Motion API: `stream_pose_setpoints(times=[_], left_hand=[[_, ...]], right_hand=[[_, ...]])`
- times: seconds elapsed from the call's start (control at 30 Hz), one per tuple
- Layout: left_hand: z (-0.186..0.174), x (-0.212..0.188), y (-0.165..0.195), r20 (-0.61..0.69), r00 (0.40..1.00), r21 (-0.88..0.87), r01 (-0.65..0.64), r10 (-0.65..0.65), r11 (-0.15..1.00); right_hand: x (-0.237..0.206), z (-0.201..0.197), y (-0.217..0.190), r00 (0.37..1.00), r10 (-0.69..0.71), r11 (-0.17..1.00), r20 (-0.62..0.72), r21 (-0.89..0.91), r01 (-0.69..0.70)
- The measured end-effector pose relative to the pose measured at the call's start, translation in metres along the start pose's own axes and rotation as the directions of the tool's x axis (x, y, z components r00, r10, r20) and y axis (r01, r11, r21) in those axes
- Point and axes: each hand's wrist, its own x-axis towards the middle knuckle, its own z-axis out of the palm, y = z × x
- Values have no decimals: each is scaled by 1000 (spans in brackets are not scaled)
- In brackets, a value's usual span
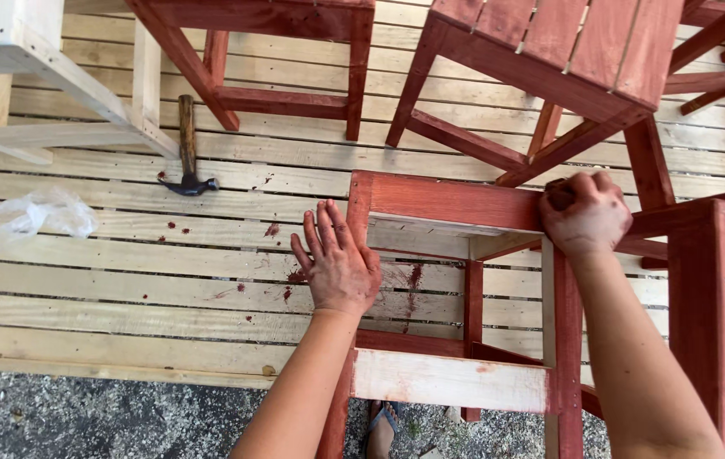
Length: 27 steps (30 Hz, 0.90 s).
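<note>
A stained left hand (341,265) lay flat and open against the half-painted red stool frame (451,204) on the slatted surface (124,280), steadying it; the right hand (587,212) kept a closed grip on a dark applicator at the top rail; a hammer (186,149) lay well apart.

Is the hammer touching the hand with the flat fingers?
Apart. The head view shows the hammer lying on the pale planks, with bare boards between it and the left hand, which rests flat by the red wooden frame.

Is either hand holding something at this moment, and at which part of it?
The right hand is closed on something small and dark at the stool frame; what it is cannot be told. The left hand lies open against the frame's corner, gripping nothing.
</note>
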Motion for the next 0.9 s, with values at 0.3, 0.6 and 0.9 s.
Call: stream_pose_setpoints(times=[0.3,0.6,0.9], left_hand=[[8,2,-6,7,999,-13,39,-39,999],[-5,5,-1,101,992,14,78,-79,997],[-3,4,2,19,999,2,33,-33,999]], right_hand=[[-23,23,-307,831,-538,833,142,245,497],[-1,24,-172,904,-427,881,-29,210,423],[5,29,36,964,90,996,-250,32,-85]])
